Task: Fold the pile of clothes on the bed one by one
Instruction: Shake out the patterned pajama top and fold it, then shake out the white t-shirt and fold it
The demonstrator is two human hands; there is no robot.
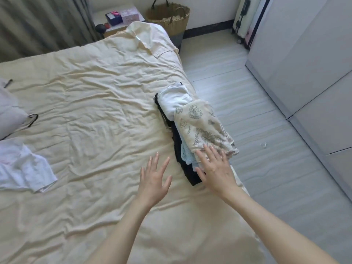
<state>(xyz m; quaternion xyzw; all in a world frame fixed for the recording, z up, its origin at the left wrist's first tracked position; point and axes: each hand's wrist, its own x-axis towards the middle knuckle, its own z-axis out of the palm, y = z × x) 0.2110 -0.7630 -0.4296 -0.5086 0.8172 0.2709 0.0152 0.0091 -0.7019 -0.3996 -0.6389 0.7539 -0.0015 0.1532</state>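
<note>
Head view, nearest first: the left hand point(154, 179) hovers flat over the cream bedsheet point(85, 103), fingers spread and holding nothing. Just right of it, the right hand point(214, 168) lies open with straight fingers on the near end of a stack of folded clothes point(192, 130) at the bed's right edge, its top piece a beige printed garment point(202, 124). Unfolded white clothing point(22, 166) sits at the far left. Beyond the bed stand a nightstand point(118, 18) and a woven basket point(168, 17).
</note>
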